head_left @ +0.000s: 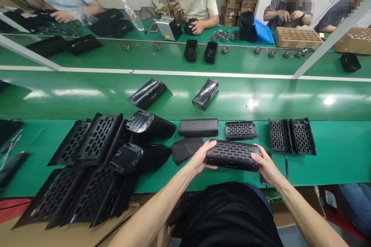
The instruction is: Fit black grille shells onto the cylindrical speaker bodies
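Between my two hands, above the near edge of the green bench, is a black speaker housing [233,153] with rows of oblong slots on its face. My left hand [203,157] grips its left end, thumb on top and fingers beneath. The right end is held by my right hand [265,163], with the thumb on the slotted face. Just behind it lie a dark closed housing [198,127] and a small slotted panel [240,129]. A black cloth-like piece [185,149] rests beside my left hand.
Many slotted black panels [98,139] are piled at left, with two housings [145,158] [156,123] beside them. Two panels [291,135] and a thin dark tool [286,168] lie at right. Wrapped housings [149,93] sit on the green belt [261,85]. Co-workers sit opposite.
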A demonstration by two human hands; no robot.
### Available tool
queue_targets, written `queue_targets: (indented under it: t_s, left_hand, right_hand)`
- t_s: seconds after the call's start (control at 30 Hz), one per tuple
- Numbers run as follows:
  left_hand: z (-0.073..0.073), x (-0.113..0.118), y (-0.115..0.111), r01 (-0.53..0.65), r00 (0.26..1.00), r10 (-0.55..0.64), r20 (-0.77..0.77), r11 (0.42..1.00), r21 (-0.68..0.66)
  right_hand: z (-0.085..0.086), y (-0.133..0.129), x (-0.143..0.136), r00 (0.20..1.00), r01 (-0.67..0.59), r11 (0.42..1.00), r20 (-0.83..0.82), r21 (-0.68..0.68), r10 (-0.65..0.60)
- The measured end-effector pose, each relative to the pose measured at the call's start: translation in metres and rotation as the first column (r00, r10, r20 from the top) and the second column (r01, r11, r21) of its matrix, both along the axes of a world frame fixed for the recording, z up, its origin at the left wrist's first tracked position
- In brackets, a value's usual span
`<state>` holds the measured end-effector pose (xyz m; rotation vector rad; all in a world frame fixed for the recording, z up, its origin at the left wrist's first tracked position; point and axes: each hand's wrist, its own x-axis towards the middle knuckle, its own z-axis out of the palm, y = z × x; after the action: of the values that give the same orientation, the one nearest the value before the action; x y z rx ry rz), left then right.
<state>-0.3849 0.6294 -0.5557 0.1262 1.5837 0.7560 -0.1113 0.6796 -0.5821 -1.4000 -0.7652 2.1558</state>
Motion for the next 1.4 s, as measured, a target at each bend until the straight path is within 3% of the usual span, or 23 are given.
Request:
queue_targets:
  t_s: [0.1,0.2,0.33,0.43,0.63,0.9,1.0,1.07,1.17,1.23,1.33,1.4]
  left_hand:
    - [-0.007,-0.003,-0.007,0.084,0.989,-0.078,0.127,0.996,-0.041]
    - [-0.01,-0.005,-0.011,0.08,0.98,-0.076,0.184,0.997,-0.014]
    - [-0.014,0.0,-0.01,0.066,0.986,-0.059,0.155,0.997,-0.037]
    - [-0.018,0.005,-0.008,0.067,0.988,-0.06,0.145,0.997,-0.046]
    - [-0.018,0.004,-0.014,0.087,0.981,-0.072,0.181,0.993,-0.076]
    - [-0.018,0.009,-0.017,0.077,0.99,-0.073,0.119,0.997,-0.032]
    - [-0.013,0.001,-0.022,0.156,0.983,-0.155,0.102,0.988,0.005]
    - [-0.009,-0.009,-0.03,0.209,0.973,-0.219,0.078,0.971,0.118]
    - [-0.007,-0.014,-0.047,0.131,0.979,-0.184,0.087,0.896,0.425]
    - [-0.012,-0.006,-0.06,0.046,0.98,-0.143,0.136,0.835,0.548]
    - [-0.022,0.021,-0.079,-0.049,0.985,-0.049,0.165,0.842,0.538]
    - [-0.028,0.039,-0.09,-0.17,0.98,0.092,0.179,0.853,0.494]
  right_hand:
    - [-0.012,-0.003,0.004,0.997,-0.058,0.983,0.035,-0.176,0.065]
    - [-0.02,-0.006,0.011,0.997,-0.078,0.957,0.008,-0.278,0.083]
    - [-0.028,-0.013,0.014,0.991,-0.111,0.981,-0.092,-0.159,0.097]
    - [-0.036,-0.019,0.01,0.997,-0.028,0.997,-0.072,-0.073,0.023]
    - [-0.041,-0.025,0.007,1.0,-0.019,0.981,0.012,-0.192,0.022]
    - [-0.033,-0.029,0.004,0.999,0.031,0.981,0.014,-0.192,-0.028]
    - [-0.038,-0.03,0.011,1.0,0.011,0.97,0.02,-0.242,-0.006]
    - [-0.039,-0.031,0.017,1.0,-0.018,0.95,0.008,-0.311,0.021]
    - [-0.038,-0.036,0.02,0.992,-0.116,0.893,-0.098,-0.435,0.081]
    - [-0.037,-0.044,0.017,0.963,-0.226,0.851,-0.238,-0.474,0.124]
    - [-0.036,-0.059,0.01,0.892,-0.411,0.773,-0.39,-0.483,0.229]
    - [-0.033,-0.069,0.009,0.895,-0.43,0.787,-0.32,-0.442,0.31]
